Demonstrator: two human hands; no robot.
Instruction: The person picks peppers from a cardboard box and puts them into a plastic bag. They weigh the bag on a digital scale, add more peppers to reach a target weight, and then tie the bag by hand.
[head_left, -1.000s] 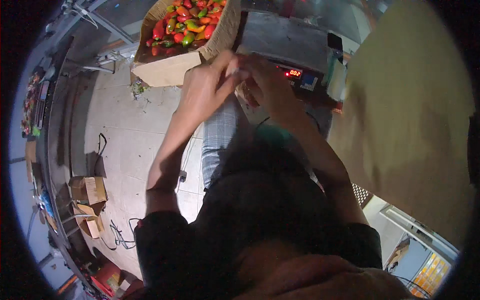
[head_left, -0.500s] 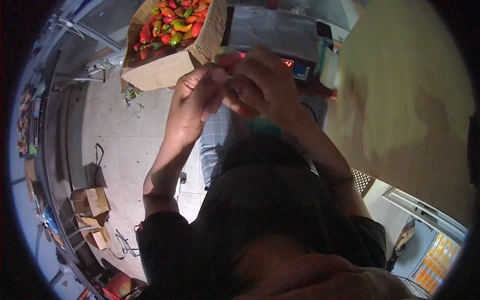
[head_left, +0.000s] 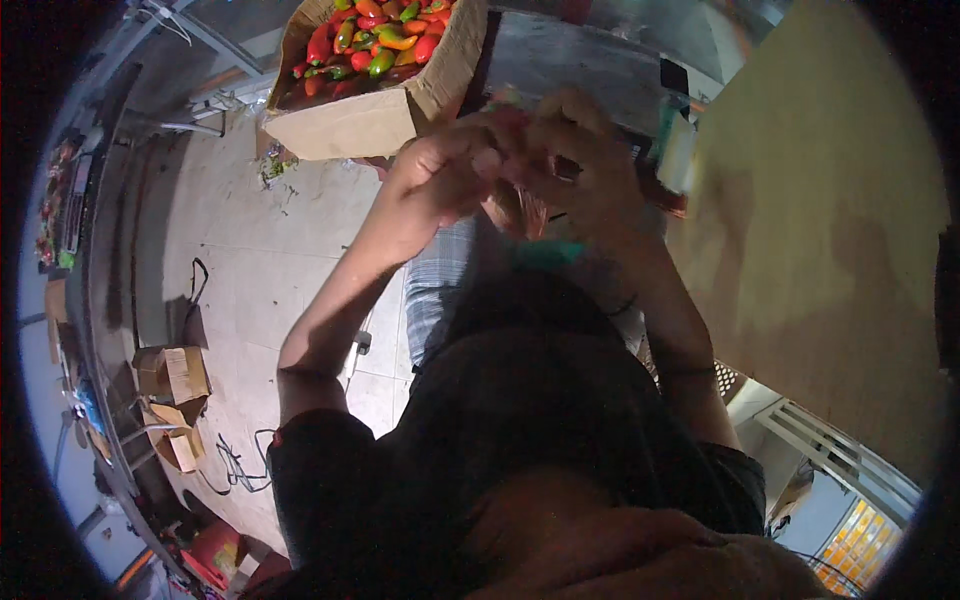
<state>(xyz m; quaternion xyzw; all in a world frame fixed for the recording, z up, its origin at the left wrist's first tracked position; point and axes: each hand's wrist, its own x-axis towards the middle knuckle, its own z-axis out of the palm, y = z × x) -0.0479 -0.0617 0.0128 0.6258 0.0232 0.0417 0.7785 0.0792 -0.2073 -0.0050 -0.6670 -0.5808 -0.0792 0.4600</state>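
My left hand (head_left: pixel 440 185) and my right hand (head_left: pixel 595 175) are raised close together in front of me, fingers bent inward. Between them is a crinkled clear plastic bag (head_left: pixel 533 213), with something reddish showing near the fingertips. Both hands seem to pinch the bag, though the fingers partly hide it and motion blurs them. Just beyond my left hand stands an open cardboard box (head_left: pixel 345 135) holding red, green and orange peppers (head_left: pixel 385 50). Behind my right hand lies the grey top of a scale (head_left: pixel 560 55), its front mostly covered by the hands.
A large pale wooden board (head_left: pixel 800 220) takes up the right side. Opened cardboard boxes (head_left: pixel 172 375) and a dark cord (head_left: pixel 235 465) lie on the tiled floor at left. Some leafy scraps (head_left: pixel 275 165) sit below the pepper box. A long metal-framed bench (head_left: pixel 110 330) runs along the left.
Both hands have shifted slightly right in the picture, as have the pepper box and scale. The fingers have changed their grip on the plastic, and the scale's lit display is now hidden.
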